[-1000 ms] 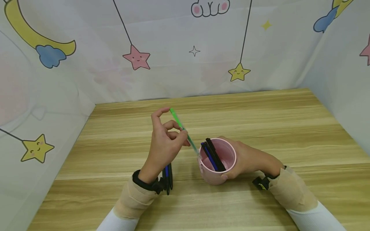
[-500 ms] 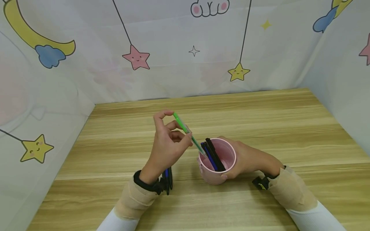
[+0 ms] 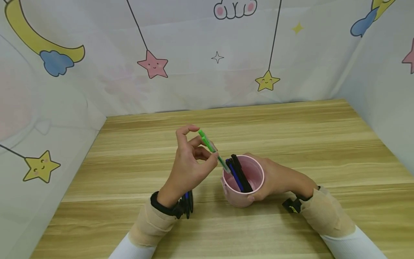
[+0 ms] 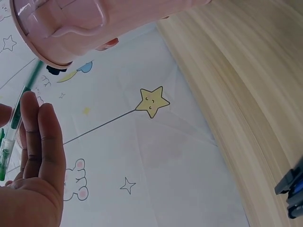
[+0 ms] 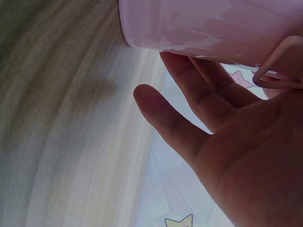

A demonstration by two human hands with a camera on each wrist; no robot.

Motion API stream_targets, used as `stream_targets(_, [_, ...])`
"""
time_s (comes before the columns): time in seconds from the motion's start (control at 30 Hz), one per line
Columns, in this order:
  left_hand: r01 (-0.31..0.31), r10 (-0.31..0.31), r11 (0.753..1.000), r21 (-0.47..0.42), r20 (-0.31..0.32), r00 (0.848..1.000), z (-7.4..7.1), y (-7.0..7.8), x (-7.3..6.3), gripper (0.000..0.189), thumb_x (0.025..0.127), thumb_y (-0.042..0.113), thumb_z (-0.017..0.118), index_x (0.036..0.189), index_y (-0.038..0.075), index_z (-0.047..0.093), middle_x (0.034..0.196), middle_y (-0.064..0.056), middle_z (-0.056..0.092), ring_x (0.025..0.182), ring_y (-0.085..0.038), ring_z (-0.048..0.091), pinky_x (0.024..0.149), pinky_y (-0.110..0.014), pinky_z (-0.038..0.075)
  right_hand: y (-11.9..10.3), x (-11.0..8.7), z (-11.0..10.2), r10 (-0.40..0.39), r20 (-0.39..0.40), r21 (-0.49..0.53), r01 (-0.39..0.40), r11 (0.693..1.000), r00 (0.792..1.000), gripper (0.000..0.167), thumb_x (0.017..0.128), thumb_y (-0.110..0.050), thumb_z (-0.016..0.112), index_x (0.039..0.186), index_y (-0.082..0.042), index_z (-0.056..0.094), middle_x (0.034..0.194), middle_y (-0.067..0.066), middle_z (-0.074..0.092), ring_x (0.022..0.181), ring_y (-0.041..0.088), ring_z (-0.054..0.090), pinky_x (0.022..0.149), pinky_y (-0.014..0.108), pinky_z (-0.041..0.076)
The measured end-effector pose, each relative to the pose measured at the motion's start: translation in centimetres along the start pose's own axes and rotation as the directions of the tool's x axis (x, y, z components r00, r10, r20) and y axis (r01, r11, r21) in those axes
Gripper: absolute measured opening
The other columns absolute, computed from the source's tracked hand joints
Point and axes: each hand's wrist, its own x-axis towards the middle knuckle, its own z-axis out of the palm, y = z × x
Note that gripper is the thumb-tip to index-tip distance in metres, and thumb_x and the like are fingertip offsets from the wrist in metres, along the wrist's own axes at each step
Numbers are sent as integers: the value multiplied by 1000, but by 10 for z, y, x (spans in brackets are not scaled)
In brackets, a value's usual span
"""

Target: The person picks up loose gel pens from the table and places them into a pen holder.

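My left hand (image 3: 194, 162) pinches a green pen (image 3: 208, 143) between thumb and fingers, its index fingertip near the pen's upper end. The pen slants down to the right, and its lower tip is just inside the left rim of a pink cup (image 3: 240, 200). In the left wrist view the pen (image 4: 33, 75) passes behind the cup's rim (image 4: 52, 59). Several black and blue pens (image 3: 239, 174) lean inside the cup. My right hand (image 3: 275, 176) grips the cup from its right side, thumb in front. In the right wrist view some fingers (image 5: 203, 90) touch the cup's wall (image 5: 199, 28).
A few more black and blue pens (image 3: 187, 205) lie on the wooden table (image 3: 129, 172) beneath the left wrist, partly hidden. White cloth walls (image 3: 194, 86) with printed stars enclose the table at the back and sides.
My left hand has moved right and slightly down with the green pen, whose tip has gone from the cup's outer rim to just inside it. The right hand and cup stay in place.
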Motion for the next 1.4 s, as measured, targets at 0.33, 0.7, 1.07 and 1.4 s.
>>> stream_targets(0.33, [11, -16, 997, 77, 63, 998, -1, -3, -1, 69, 86, -4, 69, 139, 8, 26, 87, -14, 66, 69, -18, 69, 68, -36, 58, -1, -1, 0, 3, -1, -33, -3, 999, 1000, 91, 67, -31, 93, 144, -16, 47, 128, -2, 62, 117, 21, 60, 98, 39, 49])
stream_targets(0.7, [38, -52, 982, 185, 71, 996, 1, -2, -1, 58, 89, 4, 73, 138, 13, 44, 91, -1, 70, 71, -11, 69, 68, -32, 57, 0, -1, -1, -8, 0, -68, 8, 998, 1000, 91, 68, -33, 93, 145, -17, 46, 129, -3, 61, 116, 20, 60, 98, 37, 49])
stream_targets(1.07, [21, -43, 968, 251, 82, 996, 3, -5, -1, 42, 91, 13, 75, 129, 10, 55, 86, 2, 67, 66, -8, 66, 63, -30, 56, 0, -1, 0, -14, -13, -94, 12, 995, 1000, 92, 67, -33, 93, 145, -19, 45, 129, -4, 61, 115, 19, 60, 98, 36, 49])
stream_targets(1.4, [12, -40, 960, 281, 95, 995, 2, -4, -2, 18, 93, 12, 69, 110, 12, 62, 68, 7, 58, 52, -10, 52, 51, -27, 45, 0, 0, -1, -5, -10, -78, 4, 997, 1000, 93, 66, -32, 94, 145, -17, 46, 129, -3, 61, 117, 19, 60, 99, 37, 48])
